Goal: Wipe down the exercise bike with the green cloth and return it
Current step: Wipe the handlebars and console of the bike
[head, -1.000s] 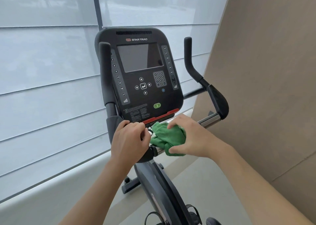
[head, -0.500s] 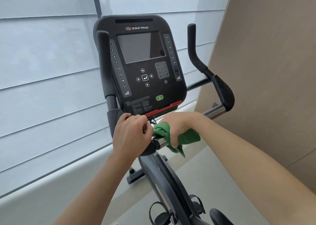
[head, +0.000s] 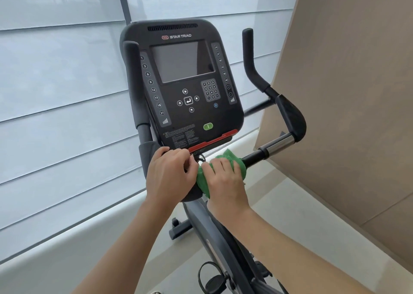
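Note:
A black exercise bike stands before me, its console (head: 183, 88) facing me with a dark screen and keypad. The green cloth (head: 237, 163) is wrapped around the handlebar just right of the centre stem. My right hand (head: 225, 182) grips the cloth and the bar under it. My left hand (head: 168, 175) curls around the left part of the handlebar, just below the console's red strip. The right handlebar (head: 274, 147), black with a chrome section, runs out bare to its padded end.
A window with white blinds (head: 55, 115) fills the left and back. A tan wall panel (head: 348, 92) stands close on the right, near the handlebar end. Below are the bike frame (head: 214, 233), a pedal with strap (head: 212, 278), and a pale floor.
My right hand has turned from over the bar's far side to gripping the cloth from above, closer to my left hand. The view has shifted slightly; my left hand keeps its hold.

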`<state>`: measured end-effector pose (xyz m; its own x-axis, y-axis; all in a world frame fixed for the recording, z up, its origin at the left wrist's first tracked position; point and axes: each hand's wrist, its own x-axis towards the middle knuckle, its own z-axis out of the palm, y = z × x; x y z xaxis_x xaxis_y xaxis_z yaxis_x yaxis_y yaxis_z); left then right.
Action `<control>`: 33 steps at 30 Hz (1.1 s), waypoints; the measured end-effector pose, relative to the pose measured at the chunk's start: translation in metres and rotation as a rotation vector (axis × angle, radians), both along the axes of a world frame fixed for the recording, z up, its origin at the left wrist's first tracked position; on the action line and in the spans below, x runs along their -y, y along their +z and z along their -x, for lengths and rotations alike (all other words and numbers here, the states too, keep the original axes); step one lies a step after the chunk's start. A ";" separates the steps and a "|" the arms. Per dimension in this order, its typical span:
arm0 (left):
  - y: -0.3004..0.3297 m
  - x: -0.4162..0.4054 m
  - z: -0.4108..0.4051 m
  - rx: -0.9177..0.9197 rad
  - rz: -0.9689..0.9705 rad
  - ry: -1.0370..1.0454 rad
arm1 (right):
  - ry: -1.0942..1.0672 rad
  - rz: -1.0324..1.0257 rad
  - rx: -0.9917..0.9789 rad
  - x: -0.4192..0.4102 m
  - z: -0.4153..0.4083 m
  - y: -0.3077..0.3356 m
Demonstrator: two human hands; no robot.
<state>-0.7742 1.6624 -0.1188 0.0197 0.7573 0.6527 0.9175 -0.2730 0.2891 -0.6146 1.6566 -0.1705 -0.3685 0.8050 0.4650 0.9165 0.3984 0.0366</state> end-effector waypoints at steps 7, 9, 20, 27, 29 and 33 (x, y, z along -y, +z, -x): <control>0.002 0.004 0.003 -0.023 0.056 -0.027 | 0.405 0.165 0.009 -0.054 -0.082 0.024; 0.005 0.004 -0.001 -0.035 0.080 -0.016 | 0.253 0.214 0.055 -0.076 -0.123 0.041; -0.002 -0.019 -0.084 -0.110 0.486 -0.119 | -0.006 0.395 0.466 -0.097 -0.113 0.074; -0.020 -0.029 -0.093 -0.229 0.429 -0.064 | 0.039 0.772 0.478 -0.131 -0.105 0.081; -0.019 -0.031 -0.093 -0.222 0.451 -0.081 | 0.042 0.973 0.473 -0.145 -0.098 0.089; -0.019 -0.030 -0.092 -0.193 0.452 -0.103 | 0.068 1.171 0.500 -0.161 -0.088 0.097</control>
<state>-0.6826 1.6927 -0.1376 0.1968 0.9514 0.2367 0.9409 -0.2512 0.2271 -0.5265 1.8176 -0.0736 -0.3541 0.6111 -0.7079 0.8809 0.4722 -0.0330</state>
